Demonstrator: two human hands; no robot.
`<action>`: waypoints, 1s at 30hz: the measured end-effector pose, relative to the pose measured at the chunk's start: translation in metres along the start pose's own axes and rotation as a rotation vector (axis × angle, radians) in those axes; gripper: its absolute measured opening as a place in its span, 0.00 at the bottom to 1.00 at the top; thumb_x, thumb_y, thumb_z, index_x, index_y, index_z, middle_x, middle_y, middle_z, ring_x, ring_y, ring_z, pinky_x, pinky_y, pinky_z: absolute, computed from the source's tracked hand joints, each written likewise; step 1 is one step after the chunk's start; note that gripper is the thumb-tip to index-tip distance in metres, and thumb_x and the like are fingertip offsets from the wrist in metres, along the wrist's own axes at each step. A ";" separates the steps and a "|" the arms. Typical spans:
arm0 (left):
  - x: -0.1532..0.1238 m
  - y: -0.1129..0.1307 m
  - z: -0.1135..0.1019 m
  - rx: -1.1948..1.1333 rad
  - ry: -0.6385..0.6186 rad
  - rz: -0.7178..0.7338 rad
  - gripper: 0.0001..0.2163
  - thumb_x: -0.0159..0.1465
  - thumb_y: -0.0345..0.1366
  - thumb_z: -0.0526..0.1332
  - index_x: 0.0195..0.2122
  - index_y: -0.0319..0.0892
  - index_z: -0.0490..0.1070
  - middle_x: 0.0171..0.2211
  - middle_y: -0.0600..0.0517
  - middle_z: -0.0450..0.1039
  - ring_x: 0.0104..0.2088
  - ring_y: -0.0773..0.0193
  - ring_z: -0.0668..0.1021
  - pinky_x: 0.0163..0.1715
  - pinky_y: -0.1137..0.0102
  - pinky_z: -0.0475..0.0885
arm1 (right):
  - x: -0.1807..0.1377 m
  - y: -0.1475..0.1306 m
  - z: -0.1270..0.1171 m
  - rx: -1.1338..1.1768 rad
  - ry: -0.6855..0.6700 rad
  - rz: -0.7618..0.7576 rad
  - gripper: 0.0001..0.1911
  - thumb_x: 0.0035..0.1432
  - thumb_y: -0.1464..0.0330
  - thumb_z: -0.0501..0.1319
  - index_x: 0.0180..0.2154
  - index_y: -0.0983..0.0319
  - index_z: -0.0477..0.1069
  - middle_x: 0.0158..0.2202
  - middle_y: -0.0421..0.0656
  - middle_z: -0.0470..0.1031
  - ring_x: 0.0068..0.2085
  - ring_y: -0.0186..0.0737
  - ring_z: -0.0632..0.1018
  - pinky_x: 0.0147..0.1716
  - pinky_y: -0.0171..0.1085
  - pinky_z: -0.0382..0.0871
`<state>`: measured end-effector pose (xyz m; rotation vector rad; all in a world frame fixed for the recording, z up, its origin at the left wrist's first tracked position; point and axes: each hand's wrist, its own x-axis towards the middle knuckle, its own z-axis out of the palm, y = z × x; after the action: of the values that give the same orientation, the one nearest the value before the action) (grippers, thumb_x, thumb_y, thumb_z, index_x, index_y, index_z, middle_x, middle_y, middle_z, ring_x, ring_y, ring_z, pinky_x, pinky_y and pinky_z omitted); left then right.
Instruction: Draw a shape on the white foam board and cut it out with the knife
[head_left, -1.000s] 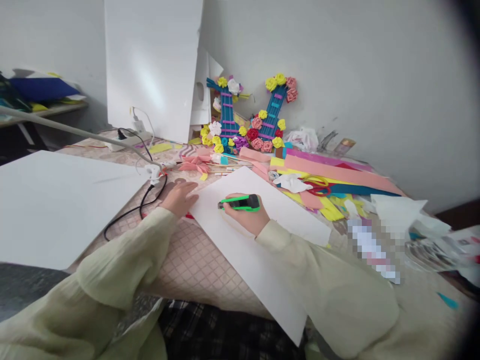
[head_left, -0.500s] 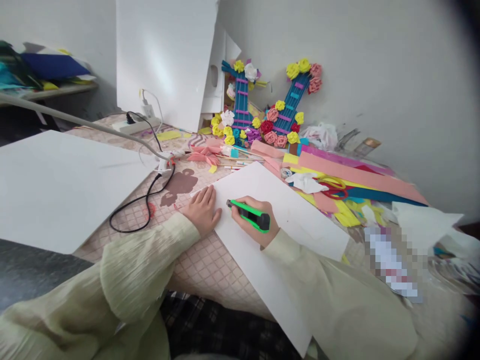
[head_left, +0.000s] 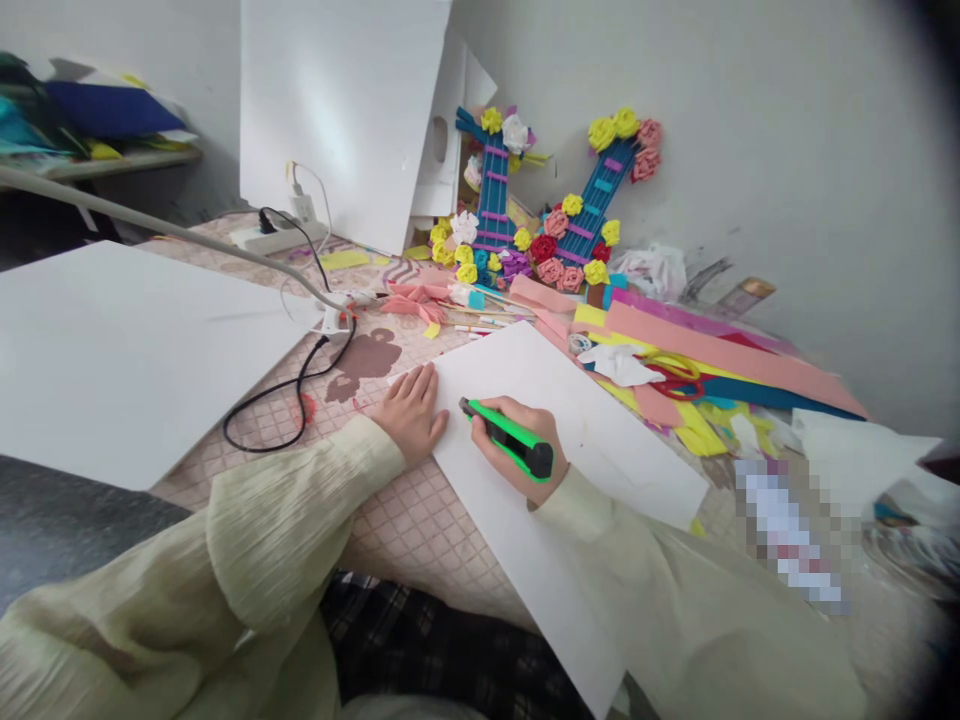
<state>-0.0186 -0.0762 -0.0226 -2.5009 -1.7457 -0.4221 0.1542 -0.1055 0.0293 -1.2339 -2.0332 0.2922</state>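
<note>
A white board or thick sheet (head_left: 517,365) lies at a slant on the patterned tablecloth (head_left: 427,520) in front of me. My left hand (head_left: 411,412) rests flat on its left edge, fingers stretched out and thumb apart. In my right hand (head_left: 529,425) is a green and black utility knife (head_left: 510,440), held like a pen over the sheet, with its front end towards my left hand. I cannot make out whether its blade touches the sheet.
Two blue paper guitars (head_left: 493,195) with crepe flowers lean at the back wall. Coloured paper strips (head_left: 735,345) and scissors (head_left: 679,380) lie right. At left are another white board (head_left: 135,360), a black cable (head_left: 259,445) and a power strip (head_left: 277,238).
The view has shifted slightly. My right hand with the utility knife has moved a little towards me along the sheet; my left hand stays at the edge.
</note>
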 end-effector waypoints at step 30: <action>0.000 -0.001 -0.001 0.058 -0.011 0.013 0.28 0.63 0.41 0.46 0.59 0.26 0.53 0.61 0.36 0.53 0.61 0.51 0.58 0.58 0.61 0.53 | -0.014 0.009 -0.007 0.014 0.006 -0.094 0.09 0.53 0.70 0.57 0.37 0.62 0.72 0.30 0.41 0.78 0.28 0.35 0.78 0.32 0.32 0.72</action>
<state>-0.0193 -0.0762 -0.0218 -2.4778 -1.7194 -0.3516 0.1690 -0.1144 0.0231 -1.1258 -2.0731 0.2574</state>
